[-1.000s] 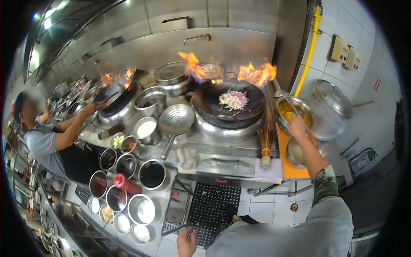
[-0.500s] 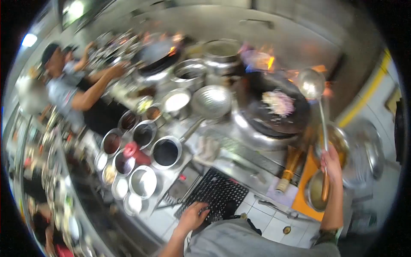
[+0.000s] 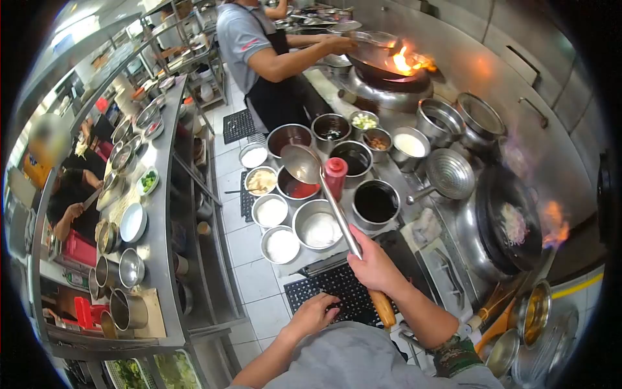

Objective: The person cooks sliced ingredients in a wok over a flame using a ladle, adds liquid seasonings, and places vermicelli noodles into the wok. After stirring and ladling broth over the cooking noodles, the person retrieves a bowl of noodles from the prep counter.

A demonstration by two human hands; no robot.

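My right hand is wrapped round the shaft of a long ladle with a wooden handle end. The ladle's bowl hangs over the seasoning containers, beside a red squeeze bottle and above a pot of red sauce. White contents fill a metal pot nearby, and dark liquid stands in another pot. Low in front of my body, my left hand is empty, its fingers loosely bent. Sliced, pale purple onion-like pieces lie in a black wok on the right.
Flames rise beside the wok. A perforated strainer rests left of it. A co-worker handles another flaming wok at the back. Along the left runs a steel counter with bowls and pots; other people stand behind it.
My view has swung left. The ladle in my right hand has moved from beside the wok to over the seasoning containers. My left hand stays low and empty.
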